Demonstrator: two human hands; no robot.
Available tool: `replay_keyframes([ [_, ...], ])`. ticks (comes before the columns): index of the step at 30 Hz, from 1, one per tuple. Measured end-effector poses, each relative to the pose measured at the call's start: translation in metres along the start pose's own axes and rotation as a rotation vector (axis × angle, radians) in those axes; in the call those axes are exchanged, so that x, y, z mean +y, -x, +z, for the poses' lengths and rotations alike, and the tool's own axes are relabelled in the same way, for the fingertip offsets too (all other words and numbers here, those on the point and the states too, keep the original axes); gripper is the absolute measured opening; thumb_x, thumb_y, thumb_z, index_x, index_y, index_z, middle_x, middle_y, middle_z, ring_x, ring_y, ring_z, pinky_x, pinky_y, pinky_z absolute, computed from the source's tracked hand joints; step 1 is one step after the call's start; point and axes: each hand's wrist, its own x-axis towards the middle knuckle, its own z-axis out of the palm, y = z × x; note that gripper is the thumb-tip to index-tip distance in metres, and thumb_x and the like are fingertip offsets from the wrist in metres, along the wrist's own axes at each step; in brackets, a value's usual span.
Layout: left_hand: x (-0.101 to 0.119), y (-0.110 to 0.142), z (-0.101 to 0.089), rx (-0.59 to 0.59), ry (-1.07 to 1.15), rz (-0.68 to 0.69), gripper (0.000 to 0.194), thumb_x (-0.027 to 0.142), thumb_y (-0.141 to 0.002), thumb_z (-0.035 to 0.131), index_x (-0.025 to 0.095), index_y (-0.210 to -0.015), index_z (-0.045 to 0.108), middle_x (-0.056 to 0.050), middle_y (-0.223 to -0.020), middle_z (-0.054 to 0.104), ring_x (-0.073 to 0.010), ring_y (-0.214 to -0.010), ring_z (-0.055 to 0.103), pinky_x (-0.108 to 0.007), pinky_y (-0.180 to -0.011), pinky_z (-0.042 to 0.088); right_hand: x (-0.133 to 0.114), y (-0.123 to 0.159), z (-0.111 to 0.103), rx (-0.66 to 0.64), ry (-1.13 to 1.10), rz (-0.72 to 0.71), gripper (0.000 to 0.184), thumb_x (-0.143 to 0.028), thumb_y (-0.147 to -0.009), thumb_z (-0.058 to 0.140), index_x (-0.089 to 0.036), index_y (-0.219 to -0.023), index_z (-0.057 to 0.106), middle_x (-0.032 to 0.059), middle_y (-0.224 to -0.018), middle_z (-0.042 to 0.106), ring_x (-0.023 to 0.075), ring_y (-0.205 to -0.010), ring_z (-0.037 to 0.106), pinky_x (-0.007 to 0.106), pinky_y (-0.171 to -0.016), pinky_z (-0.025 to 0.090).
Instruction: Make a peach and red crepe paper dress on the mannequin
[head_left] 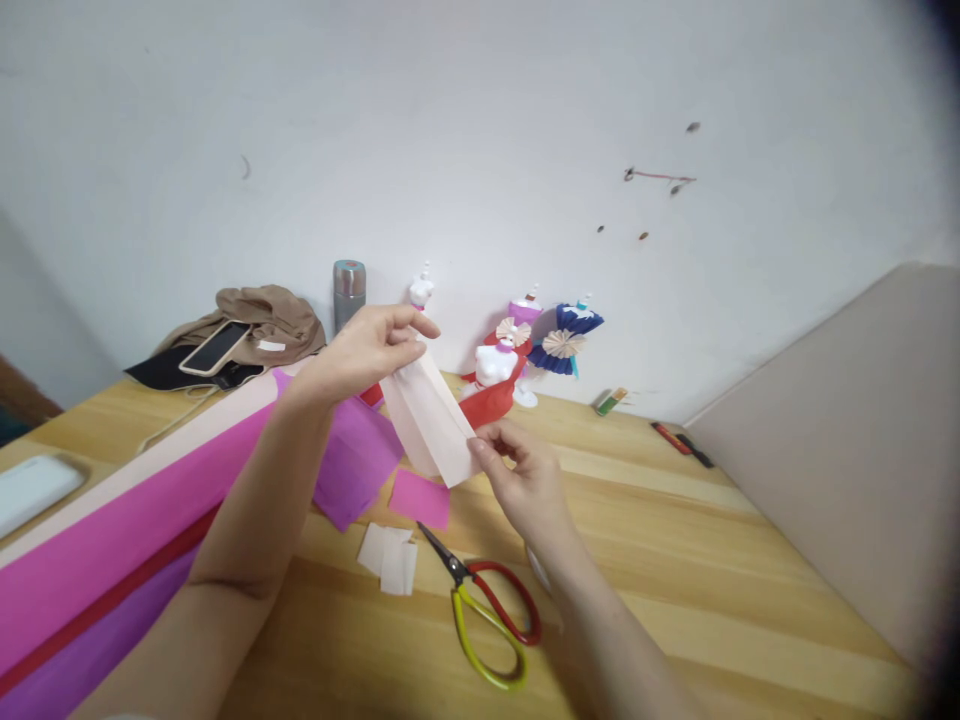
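Note:
A pale pink strip of paper (431, 415), creased lengthwise, is stretched slantwise above the table between my two hands. My left hand (367, 345) pinches its upper end between thumb and fingers. At the lower right corner, my right hand (525, 475) grips the strip with thumb and forefinger. Below them on the wood lie scissors (459, 572) with one red and one yellow handle, the blades slightly apart. Beside the scissors are small pale paper scraps (390, 557) and a bright pink paper square (420, 498). Purple paper (356, 460) spreads behind my left forearm.
Long magenta paper (150, 490) and other coloured sheets run along the left. Small dress-form figures in red (495, 365) and blue (568, 340) stand at the wall. A thermos (349, 288), a phone (215, 347), brown cloth (277, 318) and a white case (37, 490) are farther left.

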Motion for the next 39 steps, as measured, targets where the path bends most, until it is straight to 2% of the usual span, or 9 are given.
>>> replay_keyframes([
  [5, -0.002, -0.001, 0.002, 0.021, 0.001, 0.026, 0.03, 0.022, -0.079, 0.059, 0.011, -0.103, 0.073, 0.005, -0.056, 0.043, -0.0083, -0.054, 0.041, -0.021, -0.054, 0.031, 0.0, -0.006, -0.009, 0.022, 0.04, -0.007, 0.02, -0.029, -0.082, 0.057, -0.021, -0.064, 0.057, -0.0016, -0.057, 0.058, 0.0126, -0.053, 0.051, 0.027, -0.055, 0.039],
  [9, -0.004, -0.005, 0.006, 0.045, -0.01, 0.073, 0.032, 0.023, -0.08, 0.059, 0.012, -0.107, 0.073, 0.002, -0.062, 0.055, -0.01, -0.059, 0.05, -0.022, -0.059, 0.04, -0.001, -0.01, -0.019, 0.038, 0.069, -0.022, 0.019, -0.03, -0.081, 0.058, -0.021, -0.064, 0.058, -0.0011, -0.059, 0.061, 0.0129, -0.055, 0.053, 0.026, -0.055, 0.041],
  [16, -0.004, -0.03, 0.026, 0.091, -0.19, 0.294, 0.025, 0.019, -0.085, 0.053, 0.014, -0.096, 0.074, -0.007, -0.097, 0.074, -0.0177, -0.091, 0.066, -0.029, -0.085, 0.049, 0.005, -0.013, -0.017, 0.045, 0.103, 0.003, 0.019, -0.03, -0.08, 0.058, -0.021, -0.064, 0.059, -0.0003, -0.058, 0.063, 0.0136, -0.053, 0.055, 0.026, -0.054, 0.044],
  [21, 0.005, -0.043, 0.029, 0.036, -0.276, 0.389, 0.026, 0.017, -0.085, 0.052, 0.015, -0.101, 0.074, -0.004, -0.096, 0.074, -0.016, -0.089, 0.065, -0.028, -0.083, 0.048, 0.009, -0.013, -0.02, 0.081, 0.123, 0.022, 0.017, -0.03, -0.08, 0.059, -0.021, -0.066, 0.06, -0.0008, -0.057, 0.062, 0.0131, -0.051, 0.054, 0.026, -0.052, 0.043],
  [25, 0.013, -0.051, 0.026, -0.03, -0.331, 0.401, 0.018, 0.014, -0.083, 0.054, 0.015, -0.088, 0.072, -0.002, -0.083, 0.072, -0.0135, -0.078, 0.062, -0.026, -0.077, 0.047, 0.012, -0.014, -0.02, 0.119, 0.142, 0.02, 0.016, -0.03, -0.08, 0.06, -0.022, -0.066, 0.059, -0.0013, -0.058, 0.059, 0.0135, -0.052, 0.053, 0.027, -0.054, 0.044],
  [27, 0.014, -0.056, 0.026, -0.055, -0.354, 0.403, 0.015, 0.014, -0.082, 0.054, 0.015, -0.081, 0.069, 0.0, -0.076, 0.069, -0.0125, -0.074, 0.06, -0.026, -0.075, 0.046, 0.014, -0.015, -0.02, 0.159, 0.174, -0.021, 0.016, -0.029, -0.08, 0.06, -0.022, -0.066, 0.06, 0.0008, -0.065, 0.061, 0.0159, -0.06, 0.057, 0.031, -0.06, 0.048],
  [30, 0.012, -0.063, 0.029, -0.081, -0.379, 0.39, 0.013, 0.013, -0.081, 0.053, 0.015, -0.076, 0.065, 0.001, -0.071, 0.064, -0.0117, -0.069, 0.056, -0.025, -0.072, 0.044, 0.018, -0.017, -0.022, 0.231, 0.212, -0.11, 0.013, -0.029, -0.079, 0.063, -0.022, -0.068, 0.064, 0.0093, -0.094, 0.067, 0.024, -0.089, 0.065, 0.042, -0.082, 0.053],
  [33, 0.01, -0.069, 0.032, -0.112, -0.4, 0.37, 0.014, 0.012, -0.08, 0.052, 0.015, -0.075, 0.064, 0.0, -0.07, 0.063, -0.0117, -0.068, 0.055, -0.025, -0.07, 0.042, 0.024, -0.019, -0.024, 0.252, 0.223, -0.139, 0.012, -0.029, -0.077, 0.066, -0.021, -0.069, 0.066, 0.0156, -0.125, 0.063, 0.0319, -0.119, 0.06, 0.053, -0.101, 0.045],
  [39, 0.01, -0.075, 0.035, -0.169, -0.421, 0.315, 0.016, 0.011, -0.077, 0.05, 0.013, -0.077, 0.065, -0.001, -0.073, 0.066, -0.0122, -0.069, 0.056, -0.024, -0.066, 0.042, 0.033, -0.021, -0.021, 0.21, 0.194, -0.109, 0.013, -0.028, -0.077, 0.066, -0.021, -0.067, 0.065, 0.0175, -0.136, 0.06, 0.0349, -0.13, 0.054, 0.059, -0.108, 0.038],
])
